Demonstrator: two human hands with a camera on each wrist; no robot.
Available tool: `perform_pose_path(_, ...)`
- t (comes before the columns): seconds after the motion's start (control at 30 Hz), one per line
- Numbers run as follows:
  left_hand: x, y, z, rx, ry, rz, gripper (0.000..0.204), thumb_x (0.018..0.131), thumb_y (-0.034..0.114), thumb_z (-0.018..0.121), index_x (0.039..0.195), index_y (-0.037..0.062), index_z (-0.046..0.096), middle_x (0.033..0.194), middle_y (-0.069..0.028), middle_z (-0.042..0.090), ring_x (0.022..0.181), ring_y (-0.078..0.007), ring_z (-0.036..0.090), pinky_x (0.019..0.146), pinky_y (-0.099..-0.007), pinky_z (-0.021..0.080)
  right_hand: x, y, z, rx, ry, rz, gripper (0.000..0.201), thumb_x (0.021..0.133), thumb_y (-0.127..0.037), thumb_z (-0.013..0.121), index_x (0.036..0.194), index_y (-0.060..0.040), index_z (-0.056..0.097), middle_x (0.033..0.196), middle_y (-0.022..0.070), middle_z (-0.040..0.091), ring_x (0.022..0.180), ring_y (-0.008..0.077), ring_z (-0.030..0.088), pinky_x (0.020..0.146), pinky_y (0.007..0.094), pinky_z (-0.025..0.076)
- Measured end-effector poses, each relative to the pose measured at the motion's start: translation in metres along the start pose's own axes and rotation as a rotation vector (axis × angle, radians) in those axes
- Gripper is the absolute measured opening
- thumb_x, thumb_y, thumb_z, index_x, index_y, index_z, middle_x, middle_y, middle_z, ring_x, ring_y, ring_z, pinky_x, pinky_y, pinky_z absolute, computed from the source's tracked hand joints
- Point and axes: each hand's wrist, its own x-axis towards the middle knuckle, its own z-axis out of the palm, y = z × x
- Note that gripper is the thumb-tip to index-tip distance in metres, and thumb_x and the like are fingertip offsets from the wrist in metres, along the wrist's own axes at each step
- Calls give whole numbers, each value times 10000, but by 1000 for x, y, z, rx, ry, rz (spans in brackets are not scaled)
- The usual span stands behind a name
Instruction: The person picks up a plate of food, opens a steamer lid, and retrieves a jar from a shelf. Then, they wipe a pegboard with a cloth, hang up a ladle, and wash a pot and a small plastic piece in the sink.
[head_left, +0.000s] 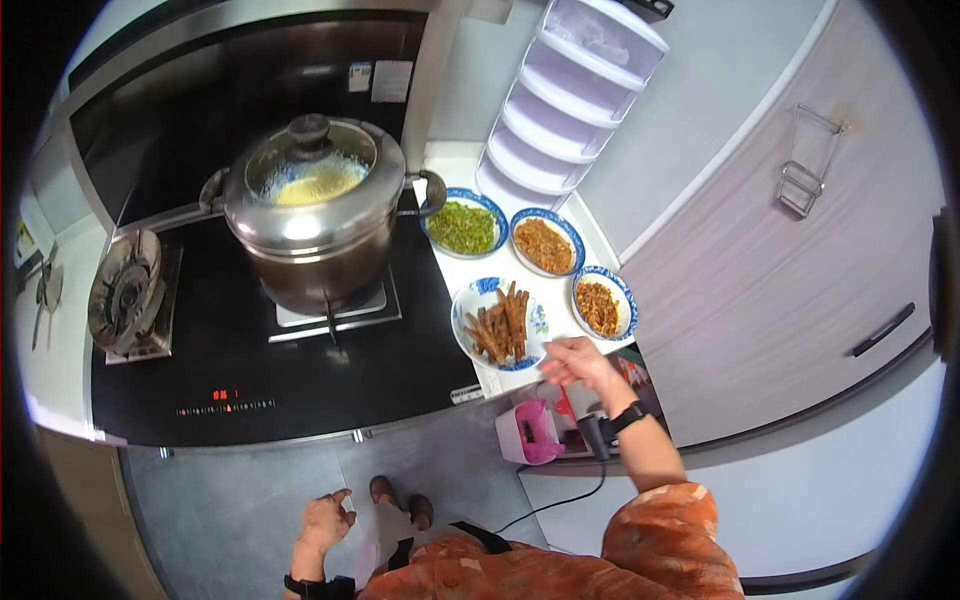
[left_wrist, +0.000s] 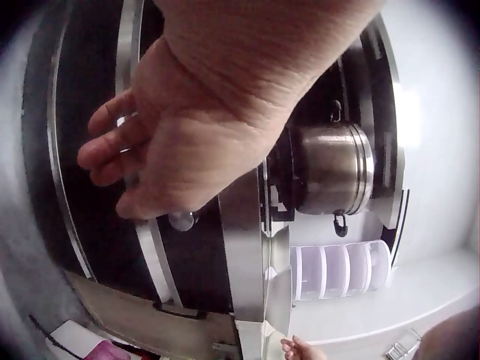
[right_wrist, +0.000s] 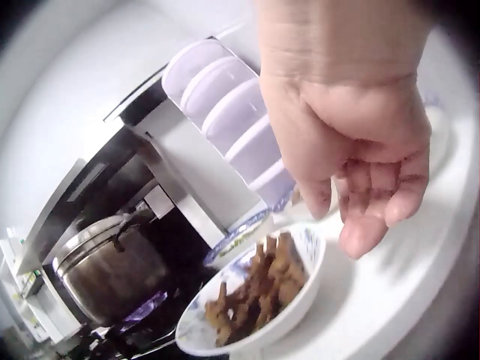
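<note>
White kitchen counter [head_left: 560, 305]: a loosely curled, empty right hand [head_left: 583, 362] hovers beside a plate [head_left: 463, 318] of brown strips [head_left: 508, 322]; the left hand [head_left: 326, 520], relaxed and empty, hangs lower. Contents [head_left: 320, 188] of the lidded pot [head_left: 320, 255] beyond are unclear.

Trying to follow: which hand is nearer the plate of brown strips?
Right: the right hand is beside the plate; the left hand is farther, in front of the cooktop.

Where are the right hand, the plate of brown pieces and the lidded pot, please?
Right hand [head_left: 581, 362]: head view, middle of the hand.
Plate of brown pieces [head_left: 467, 304]: head view, bare surface.
Lidded pot [head_left: 320, 262]: head view, lower side wall.
</note>
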Motion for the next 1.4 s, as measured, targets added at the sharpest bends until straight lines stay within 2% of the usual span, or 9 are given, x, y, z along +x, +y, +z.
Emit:
perform_pose_path(0.1,6,0,-17,8,14,23,432,702,189,630,1120,95,572,779,-108,644,777,-287,618,729,-370,488,1,-36,-52,-118,254,-169,192,842,-212,564,875,-28,611,648,46,623,482,110,574,395,226,434)
perform_pose_path(0.17,6,4,-32,10,13,15,440,704,192,634,1129,98,567,783,-103,642,777,-286,616,731,-373,486,-5,-81,-78,57,322,-316,169,839,-191,559,813,-30,603,688,55,618,461,101,547,365,224,398)
perform_pose_path(0.37,21,26,-62,96,63,104,418,691,192,638,1089,79,581,737,-87,644,740,-266,621,713,-350,492,-5,-233,-115,-186,668,-712,278,830,-285,567,870,-22,648,744,40,637,604,93,577,478,248,430)
perform_pose_path(0.53,35,59,-62,34,97,72,439,704,192,649,1124,90,568,765,-89,634,737,-265,617,699,-365,490,57,-329,-149,-500,934,-1090,283,833,-258,482,949,-75,664,875,121,661,796,283,631,733,354,481)
perform_pose_path(0.7,43,94,-47,-58,169,4,455,729,183,635,1164,93,538,769,-115,625,723,-275,610,668,-376,489,100,-391,-164,-697,1037,-1104,300,838,-227,449,1040,-112,639,1020,135,629,949,319,591,835,389,451)
perform_pose_path(0.93,50,118,-22,-158,246,-58,447,759,160,596,1197,108,522,776,-154,617,737,-309,598,672,-405,483,136,-419,-174,-801,942,-953,350,825,-295,443,1135,-232,594,1216,63,542,1148,337,460,922,519,370)
perform_pose_path(1.07,61,116,-10,-92,330,-31,413,705,244,684,1069,71,595,688,-75,627,664,-252,617,637,-349,497,145,-420,-182,-799,881,-939,354,822,-300,456,1138,-210,590,1226,53,536,1145,329,463,925,514,361)
perform_pose_path(1.37,60,122,-21,-114,273,-68,419,694,224,686,1075,75,594,726,-86,643,697,-255,628,661,-351,497,120,-392,-182,-763,960,-1096,406,784,-304,542,1151,-133,574,1247,53,516,1157,287,436,941,497,336)
perform_pose_path(1.4,60,120,-21,-113,267,-65,419,694,224,686,1075,75,594,726,-86,643,697,-255,628,661,-351,497,114,-390,-181,-769,1001,-1125,411,778,-297,570,1144,-112,573,1221,77,533,1112,288,480,923,435,372)
